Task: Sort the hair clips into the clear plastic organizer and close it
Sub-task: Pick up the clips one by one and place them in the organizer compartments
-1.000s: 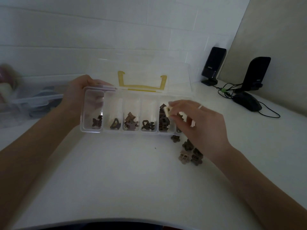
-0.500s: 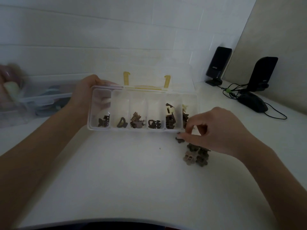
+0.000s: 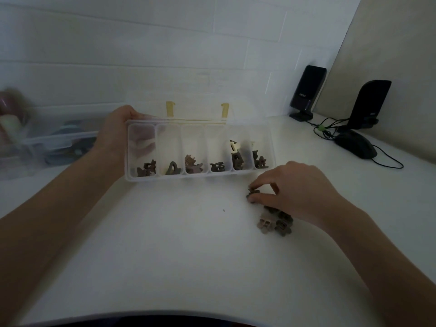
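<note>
This looks like a home desk corner, dim as it is: a white surface point(image 3: 165, 267) against a pale brick-pattern wall point(image 3: 165, 43), with two black speakers point(image 3: 306, 90) and a wired mouse point(image 3: 355, 146) alongside.

Organizer point(image 3: 271, 147): clear plastic, slightly frosted, smooth, with faint glare on the walls; the left hand point(image 3: 118, 135) shows through the end wall. Lid point(image 3: 200, 107) is the same clear plastic, with opaque yellow plastic latches point(image 3: 170, 108). Clips point(image 3: 276, 224): matt brown plastic in dark and lighter tan shades; one cream clip point(image 3: 234, 146) in the fifth compartment has a slight sheen. Table point(image 3: 165, 256): white, smooth, matt. Wall point(image 3: 165, 43): white tiles, smooth, low gloss. Speakers point(image 3: 306, 90): black plastic, satin. Mouse point(image 3: 356, 146): black, matt. Bin point(image 3: 47, 142) at left: translucent plastic, blurred.
</note>
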Available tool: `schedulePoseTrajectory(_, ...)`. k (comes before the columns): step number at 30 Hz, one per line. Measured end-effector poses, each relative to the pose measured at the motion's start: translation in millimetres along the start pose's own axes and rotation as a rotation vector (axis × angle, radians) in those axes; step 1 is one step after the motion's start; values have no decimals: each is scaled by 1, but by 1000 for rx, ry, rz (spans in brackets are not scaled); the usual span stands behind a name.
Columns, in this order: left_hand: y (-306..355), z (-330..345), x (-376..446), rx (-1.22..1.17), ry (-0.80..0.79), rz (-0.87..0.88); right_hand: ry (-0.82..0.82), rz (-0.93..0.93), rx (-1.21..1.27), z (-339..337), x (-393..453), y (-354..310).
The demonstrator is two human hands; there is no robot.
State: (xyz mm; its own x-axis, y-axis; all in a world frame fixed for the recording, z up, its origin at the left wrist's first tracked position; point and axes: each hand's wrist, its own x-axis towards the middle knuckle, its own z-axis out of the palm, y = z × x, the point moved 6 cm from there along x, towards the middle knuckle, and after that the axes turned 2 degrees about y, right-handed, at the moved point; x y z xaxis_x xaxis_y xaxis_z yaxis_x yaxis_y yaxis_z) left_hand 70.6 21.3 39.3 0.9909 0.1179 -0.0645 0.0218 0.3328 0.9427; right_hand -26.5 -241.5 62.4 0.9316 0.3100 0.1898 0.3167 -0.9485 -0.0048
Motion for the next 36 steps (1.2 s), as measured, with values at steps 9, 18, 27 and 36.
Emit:
schedulePoseTrajectory(9, 4, 6, -5, 30, -40, 11, 428, -223, 574, -19, -7, -11)
schedulePoseTrajectory(18, 0, 32, -21, 23, -151, 68, 575, -150, 488, -19, -9, -10)
schedulePoseTrajectory(27, -2, 41, -27, 16, -167, 77, 679, -227, 448, -22, -12, -15)
schedulePoseTrajectory(36, -8, 49, -33, 15, -186, 93, 740, -274, 426, -23, -16, -19)
